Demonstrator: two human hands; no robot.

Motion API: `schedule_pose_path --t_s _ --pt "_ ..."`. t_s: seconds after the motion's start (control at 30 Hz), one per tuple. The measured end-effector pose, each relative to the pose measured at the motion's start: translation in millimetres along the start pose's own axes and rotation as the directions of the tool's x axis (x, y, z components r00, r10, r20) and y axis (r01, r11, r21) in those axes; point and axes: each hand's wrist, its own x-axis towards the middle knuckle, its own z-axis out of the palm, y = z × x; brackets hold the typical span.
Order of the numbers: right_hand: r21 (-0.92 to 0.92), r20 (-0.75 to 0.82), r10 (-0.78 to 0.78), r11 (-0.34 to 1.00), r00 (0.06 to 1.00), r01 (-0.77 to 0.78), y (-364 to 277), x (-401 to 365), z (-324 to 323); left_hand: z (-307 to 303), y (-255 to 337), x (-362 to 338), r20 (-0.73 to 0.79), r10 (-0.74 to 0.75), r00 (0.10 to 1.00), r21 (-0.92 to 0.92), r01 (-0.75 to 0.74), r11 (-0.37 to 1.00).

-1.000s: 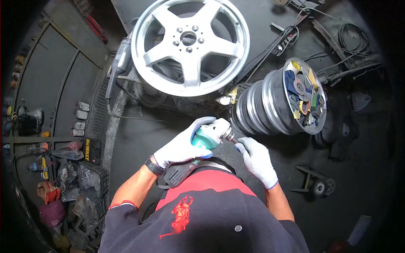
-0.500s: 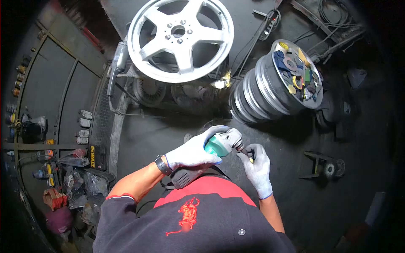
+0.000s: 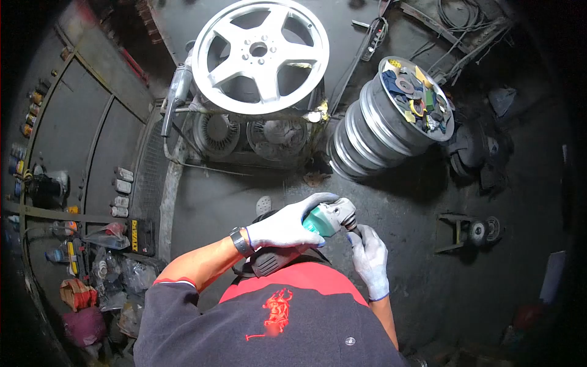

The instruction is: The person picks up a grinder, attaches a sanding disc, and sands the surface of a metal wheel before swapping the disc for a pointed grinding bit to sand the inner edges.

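Observation:
My left hand (image 3: pixel 284 226), in a white glove, grips the body of a teal angle grinder (image 3: pixel 322 220) held close to my chest. The gloved fingers of my right hand (image 3: pixel 369 255) are closed around the grinder's head, at the spindle end. What sits on the spindle is hidden by the fingers. A silver five-spoke alloy wheel (image 3: pixel 262 55) lies flat on a stand ahead of me, well beyond both hands.
A stack of steel rims (image 3: pixel 373 131) to the right holds several sanding discs and pads on top (image 3: pixel 417 92). Cables and a power strip (image 3: pixel 373 33) run along the far floor. A small wheeled tool (image 3: pixel 468 232) sits at right. Bottles, bags and a yellow-black case (image 3: pixel 137 235) crowd the left.
My view has pulled back, so the wheel and rims sit farther up the frame. Both hands have drawn the grinder closer to my body, and my right hand has closed tighter on its head.

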Motion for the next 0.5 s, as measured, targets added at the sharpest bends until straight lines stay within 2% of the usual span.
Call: schedule_pose_path --t_s 0.07,0.13,0.17,0.27,0.33,0.37,0.43,0.5 --pt "-0.047 -0.040 -0.054 0.997 0.998 0.052 -8 -3 5 -1 -1 -3 0.009 -0.042 0.999 -0.024 0.042 0.999" --pt "-0.042 -0.151 0.040 0.998 0.988 -0.046 -24 -3 10 -6 -1 -8 -0.023 0.005 1.000 0.015 -0.004 1.000" --pt "-0.042 -0.150 0.044 0.998 0.988 -0.051 -24 -4 13 -9 -1 -11 -0.019 0.002 1.000 0.013 -0.002 1.000" --pt "0.017 -0.068 0.008 1.000 0.998 -0.007 -25 5 18 -24 -3 -18 -0.023 -0.010 1.000 -0.004 0.010 1.000" --pt "0.237 0.264 0.187 0.938 0.946 -0.252 -37 16 16 -38 -6 -24 -0.018 0.054 0.998 0.054 -0.052 0.997" --pt "0.232 0.267 0.197 0.937 0.943 -0.261 -41 19 22 -45 -8 -28 -0.012 0.049 0.999 0.046 -0.049 0.998" --pt "0.121 0.127 -0.005 0.993 0.992 -0.010 -55 29 39 -64 -11 -35 -0.047 -0.003 0.999 0.019 0.004 1.000" --pt "-0.057 0.058 -0.004 0.998 0.998 0.008 -75 35 62 -87 -15 -41 -0.058 -0.007 0.998 0.000 0.007 1.000"
